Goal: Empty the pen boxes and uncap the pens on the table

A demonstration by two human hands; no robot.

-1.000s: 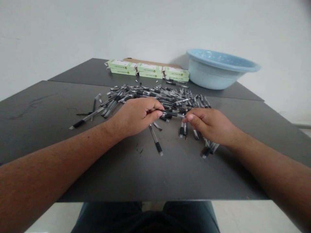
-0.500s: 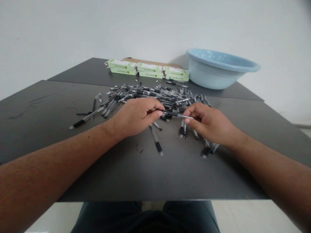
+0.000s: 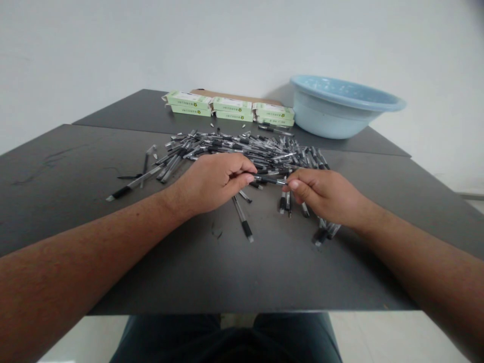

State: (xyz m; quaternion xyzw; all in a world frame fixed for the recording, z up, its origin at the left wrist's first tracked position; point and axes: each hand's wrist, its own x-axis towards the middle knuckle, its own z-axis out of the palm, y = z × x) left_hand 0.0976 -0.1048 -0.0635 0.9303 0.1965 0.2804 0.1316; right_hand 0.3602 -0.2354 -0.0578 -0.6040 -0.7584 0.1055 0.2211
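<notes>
Between my two hands a clear pen [image 3: 269, 179] with a black grip lies almost level, just above the near side of a pile of pens. My left hand [image 3: 221, 179] pinches its left end between thumb and fingers. At the other end, the thumb and curled fingers of my right hand [image 3: 323, 194] close over the tip and hide it. The heap of similar clear and black pens [image 3: 242, 143] spreads behind both hands. One loose pen [image 3: 243, 219] lies on the grey table in front of them, and a few more rest under my right hand.
Green and white boxes [image 3: 232, 111] stand stacked in a row at the back of the grey table [image 3: 242, 277]. To their right sits a large light blue basin [image 3: 333, 113]. Another pen [image 3: 123, 192] juts out at the left of the heap.
My right hand has shifted its fingers on the pen's right end. The pointed tip that stuck out over the fingers is now covered. My left hand stays in place.
</notes>
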